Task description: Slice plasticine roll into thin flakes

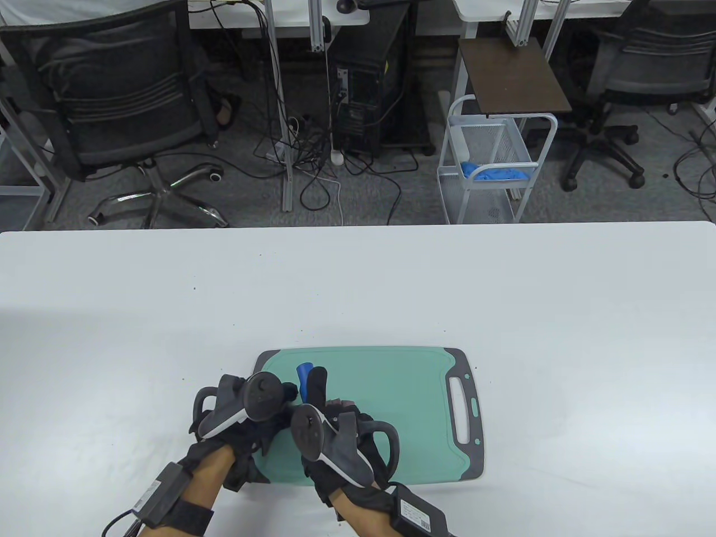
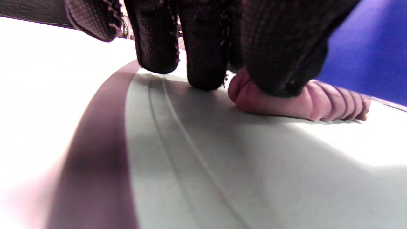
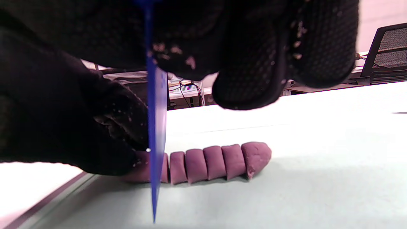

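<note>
A purple plasticine roll (image 3: 219, 162) lies on the green cutting board (image 1: 414, 403). Its right part is cut into several slices that still stand together. My left hand (image 1: 282, 394) holds the uncut left end, fingertips (image 2: 279, 66) pressing on top of the roll (image 2: 318, 103). My right hand (image 1: 316, 389) grips a blue plastic knife (image 1: 304, 373). The blade (image 3: 156, 127) stands upright across the roll, between my left fingers (image 3: 95, 133) and the slices. How deep it sits in the roll is hidden.
The board has a grey rim and a handle slot (image 1: 462, 411) on its right side. It lies on a white table (image 1: 358, 291) near the front edge. Chairs, a computer tower and a wire cart (image 1: 492, 162) stand on the floor beyond the table.
</note>
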The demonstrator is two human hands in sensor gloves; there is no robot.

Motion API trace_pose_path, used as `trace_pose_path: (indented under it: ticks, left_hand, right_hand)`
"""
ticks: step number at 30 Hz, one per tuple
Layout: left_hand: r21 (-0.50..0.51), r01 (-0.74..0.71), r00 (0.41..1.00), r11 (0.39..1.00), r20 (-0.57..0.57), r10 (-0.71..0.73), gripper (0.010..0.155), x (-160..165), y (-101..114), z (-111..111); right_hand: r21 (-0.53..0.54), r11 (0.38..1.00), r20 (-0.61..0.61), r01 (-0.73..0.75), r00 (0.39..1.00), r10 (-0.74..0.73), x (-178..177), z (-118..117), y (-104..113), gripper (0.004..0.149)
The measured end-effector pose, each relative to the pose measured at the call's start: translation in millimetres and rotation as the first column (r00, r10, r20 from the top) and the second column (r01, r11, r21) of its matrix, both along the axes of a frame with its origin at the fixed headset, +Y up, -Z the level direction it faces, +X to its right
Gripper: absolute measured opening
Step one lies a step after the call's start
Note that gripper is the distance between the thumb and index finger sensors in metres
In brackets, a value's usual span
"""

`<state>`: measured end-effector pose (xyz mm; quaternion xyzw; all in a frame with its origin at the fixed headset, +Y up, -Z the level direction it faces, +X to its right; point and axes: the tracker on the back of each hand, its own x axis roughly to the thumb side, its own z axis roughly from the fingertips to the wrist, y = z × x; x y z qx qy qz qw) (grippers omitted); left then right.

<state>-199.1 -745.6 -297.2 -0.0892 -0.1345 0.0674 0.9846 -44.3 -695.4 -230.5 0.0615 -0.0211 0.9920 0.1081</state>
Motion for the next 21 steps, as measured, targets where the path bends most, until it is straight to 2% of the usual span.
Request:
trace_pose_path:
  ticks: [10,21]
  left_hand:
    - [0.01,-0.001,1.0,1.0,-0.01,0.001,0.052,-2.2,0.6,-0.7]
    - [0.011,-0.017,1.0,1.0,-0.013,0.017,0.049,-3.0,0.2,-1.5]
  right_hand:
    - [0.001,1.0,-0.019,-0.004,1.0,0.004,-2.7,4.1,3.3,0.083]
    - [0.0,1.0,-0.034,-0.026,0.999,0.026,-8.2,3.8,-4.5,0.083]
